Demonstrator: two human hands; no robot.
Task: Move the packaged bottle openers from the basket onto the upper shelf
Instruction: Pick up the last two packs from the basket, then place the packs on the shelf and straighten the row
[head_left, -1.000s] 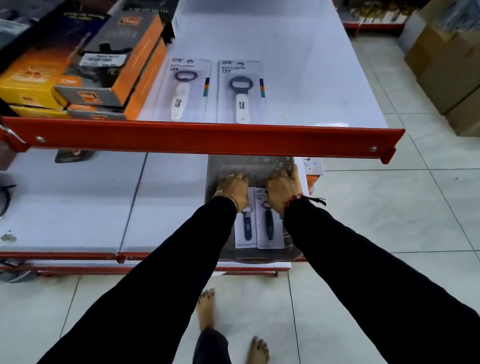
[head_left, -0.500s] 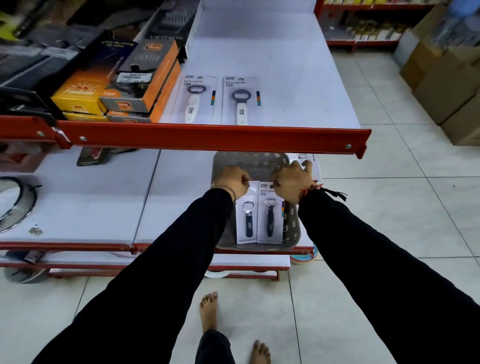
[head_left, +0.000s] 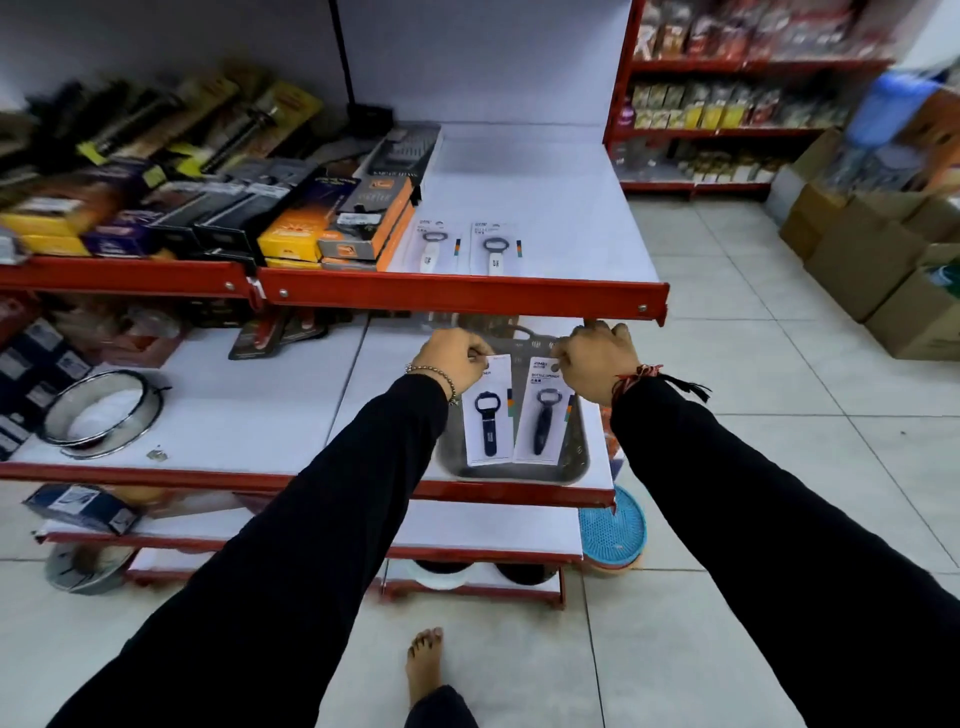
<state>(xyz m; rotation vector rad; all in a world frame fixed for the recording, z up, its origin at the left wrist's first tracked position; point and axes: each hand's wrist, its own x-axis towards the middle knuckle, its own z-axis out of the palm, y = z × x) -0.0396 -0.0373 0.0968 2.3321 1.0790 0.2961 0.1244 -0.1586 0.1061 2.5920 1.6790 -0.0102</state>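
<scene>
A grey basket (head_left: 576, 462) sits on the lower shelf, just under the red edge of the upper shelf (head_left: 462, 299). My left hand (head_left: 451, 359) pinches the top of one carded dark-handled bottle opener (head_left: 488, 415). My right hand (head_left: 597, 361) pinches the top of a second dark-handled bottle opener (head_left: 543, 421). Both cards hang side by side above the basket, below the shelf edge. Two packaged white-handled bottle openers, one (head_left: 434, 247) beside the other (head_left: 496, 249), lie flat on the upper shelf near its front.
Orange and black boxed goods (head_left: 363, 223) fill the upper shelf left of the white openers; bare white shelf (head_left: 571, 228) lies to their right. A round metal ring (head_left: 101, 413) rests on the lower shelf. Cardboard boxes (head_left: 872, 260) stand on the floor at right.
Both hands have lifted the two dark-handled openers up out of the basket toward the upper shelf edge. The view has tilted up, showing more of the shelves.
</scene>
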